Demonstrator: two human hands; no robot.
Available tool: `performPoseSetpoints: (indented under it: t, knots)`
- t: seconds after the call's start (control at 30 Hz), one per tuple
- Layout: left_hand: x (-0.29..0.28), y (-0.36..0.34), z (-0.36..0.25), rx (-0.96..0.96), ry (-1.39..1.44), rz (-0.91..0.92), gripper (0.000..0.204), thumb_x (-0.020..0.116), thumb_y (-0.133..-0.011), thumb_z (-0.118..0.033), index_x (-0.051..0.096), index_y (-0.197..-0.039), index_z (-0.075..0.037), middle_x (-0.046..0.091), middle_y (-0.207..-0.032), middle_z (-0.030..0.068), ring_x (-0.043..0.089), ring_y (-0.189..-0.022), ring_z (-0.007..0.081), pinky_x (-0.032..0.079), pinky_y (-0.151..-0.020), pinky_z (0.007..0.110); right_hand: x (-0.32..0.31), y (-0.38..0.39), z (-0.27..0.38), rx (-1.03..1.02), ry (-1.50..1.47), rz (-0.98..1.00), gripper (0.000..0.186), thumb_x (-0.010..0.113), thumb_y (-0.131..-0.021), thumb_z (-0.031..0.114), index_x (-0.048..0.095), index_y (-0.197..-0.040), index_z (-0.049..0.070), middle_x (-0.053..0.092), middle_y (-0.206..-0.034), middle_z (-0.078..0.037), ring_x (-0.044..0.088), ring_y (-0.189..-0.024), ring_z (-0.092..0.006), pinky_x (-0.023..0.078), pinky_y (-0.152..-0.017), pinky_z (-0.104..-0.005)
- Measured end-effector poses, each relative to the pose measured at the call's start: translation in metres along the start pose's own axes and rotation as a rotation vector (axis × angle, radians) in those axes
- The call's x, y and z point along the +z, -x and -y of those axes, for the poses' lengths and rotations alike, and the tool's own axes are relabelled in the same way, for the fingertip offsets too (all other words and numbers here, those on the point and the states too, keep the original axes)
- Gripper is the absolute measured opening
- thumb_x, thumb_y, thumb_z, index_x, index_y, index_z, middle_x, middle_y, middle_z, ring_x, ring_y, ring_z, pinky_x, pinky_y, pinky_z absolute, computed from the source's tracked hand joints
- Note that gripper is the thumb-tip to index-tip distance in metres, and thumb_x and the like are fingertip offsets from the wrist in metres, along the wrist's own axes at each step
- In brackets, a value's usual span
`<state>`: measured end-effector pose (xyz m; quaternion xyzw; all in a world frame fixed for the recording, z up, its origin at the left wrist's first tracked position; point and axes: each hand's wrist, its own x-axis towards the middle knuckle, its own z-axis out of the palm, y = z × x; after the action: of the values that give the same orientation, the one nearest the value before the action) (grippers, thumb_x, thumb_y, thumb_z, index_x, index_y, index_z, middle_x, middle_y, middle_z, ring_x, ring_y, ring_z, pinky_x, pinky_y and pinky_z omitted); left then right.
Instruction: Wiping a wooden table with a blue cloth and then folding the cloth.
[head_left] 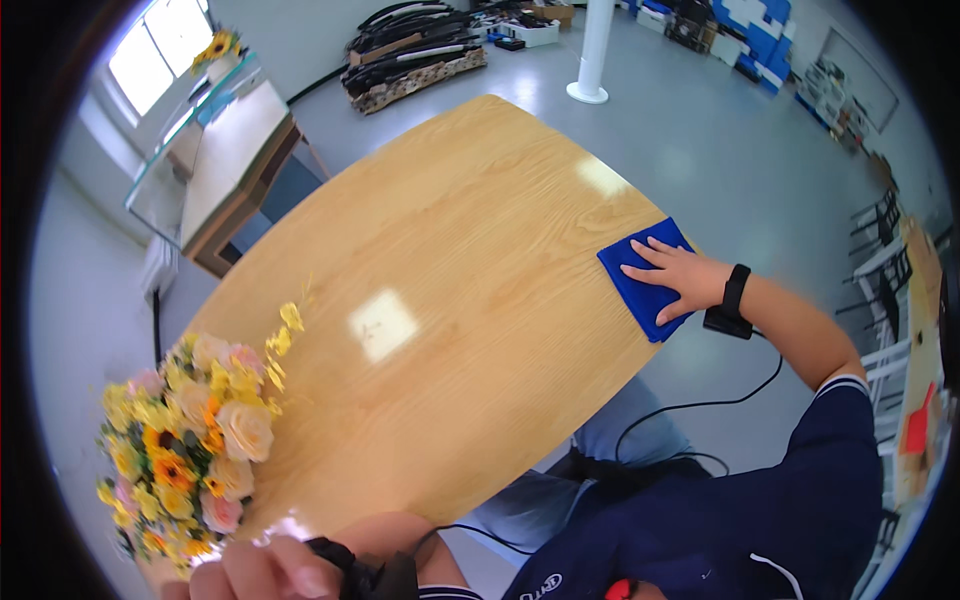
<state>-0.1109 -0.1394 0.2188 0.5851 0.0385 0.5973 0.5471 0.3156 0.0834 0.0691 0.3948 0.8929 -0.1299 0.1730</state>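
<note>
My right hand (668, 280) lies flat with fingers spread on a folded blue cloth (625, 265) at the right edge of the wooden table (460, 210). A black band with a cabled device is on that wrist. At the bottom left, my left hand (260, 572) is bent beside a bouquet of yellow, cream and pink flowers (200, 440); its fingertips are cut off or hidden, so I cannot see what they touch. A black strapped device is on that wrist too.
A glass-edged counter (235, 150) with sunflowers (220, 48) stands back left. Piled dark items (400, 60) lie by the back wall near a white column (595, 50). Chairs (880, 275) and a long table (915, 450) line the right side. Black cables hang below my arms.
</note>
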Motion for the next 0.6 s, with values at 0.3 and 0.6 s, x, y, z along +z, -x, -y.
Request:
performPoseSetpoints:
  t: [0.3, 0.6]
  knots:
    - [-0.003, 0.004, -0.005, 0.019, 0.256, 0.207, 0.023, 0.058, -0.089, -0.019, 0.053, -0.111, -0.012, 0.063, -0.115, -0.0034, 0.048, -0.115, 0.0158, 0.035, -0.095, 0.041, -0.006, -0.005, 0.008, -0.017, 0.088, 0.003, 0.093, 0.074, -0.069, 0.048, 0.026, -0.145, 0.021, 0.016, -0.151, -0.021, 0.021, -0.135, -0.0471, 0.029, -0.107, -0.0496]
    - [-0.013, 0.041, -0.012, 0.439, 0.164, 0.270, 0.016, 0.045, -0.093, -0.014, 0.059, -0.100, -0.011, 0.065, -0.110, -0.0006, 0.058, -0.106, 0.0152, 0.044, -0.081, 0.034, -0.005, -0.007, 0.010, -0.026, 0.084, -0.005, 0.093, 0.074, -0.070, 0.049, 0.026, -0.145, 0.023, 0.016, -0.151, -0.021, 0.020, -0.135, -0.0473, 0.030, -0.107, -0.0491]
